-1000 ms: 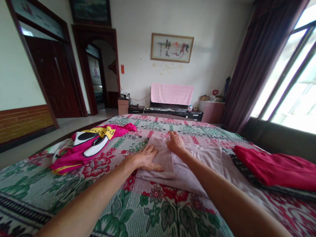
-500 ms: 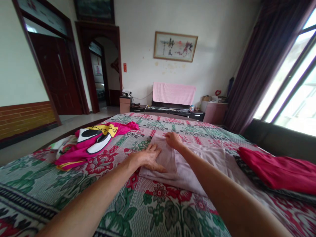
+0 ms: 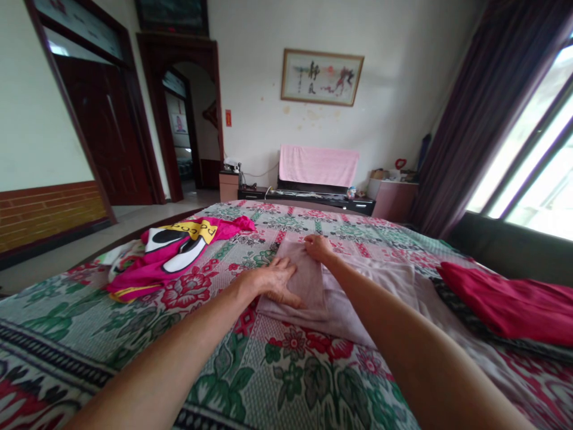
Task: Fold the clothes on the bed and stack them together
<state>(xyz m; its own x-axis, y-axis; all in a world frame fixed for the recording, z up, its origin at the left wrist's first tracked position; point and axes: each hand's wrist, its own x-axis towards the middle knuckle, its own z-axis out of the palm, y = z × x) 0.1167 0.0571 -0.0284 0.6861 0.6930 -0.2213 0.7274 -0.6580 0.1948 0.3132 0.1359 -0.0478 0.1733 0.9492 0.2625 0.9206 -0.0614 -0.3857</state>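
A pale mauve cloth lies across the bed, its left end doubled over into a flap; whether it is a garment I cannot tell. My left hand rests flat on the flap's left part, fingers spread and thumb pointing right. At the flap's far edge, my right hand has its fingers curled in on the fabric; the fingertips are partly hidden. Beneath my right forearm the cloth stretches on to the right, partly covered by the arm.
A floral bedspread covers the bed. To the left lies a crumpled magenta shirt with yellow and white print. At the right, a red folded garment sits on a dark patterned one. Beyond the bed stands a low black cabinet.
The flap's near edge looks flatter and straighter under my left hand. Both hands keep nearly the same place on the cloth, while the whole view has shifted slightly.
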